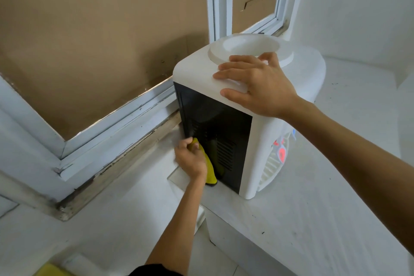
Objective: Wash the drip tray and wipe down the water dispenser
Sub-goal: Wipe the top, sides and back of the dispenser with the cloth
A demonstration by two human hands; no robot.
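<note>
A soft yellow cloth [208, 163] is gripped in the curled left hand [190, 159] against the dispenser [246, 141]'s black vented back. Beyond, the right hand [255, 83] is laid spread on the top, steadying what is judged a light, tippable body. The drip tray is barely seen.

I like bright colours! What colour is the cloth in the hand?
Yellow. The left hand grips the cloth against the dispenser's black back panel, head view.
</note>
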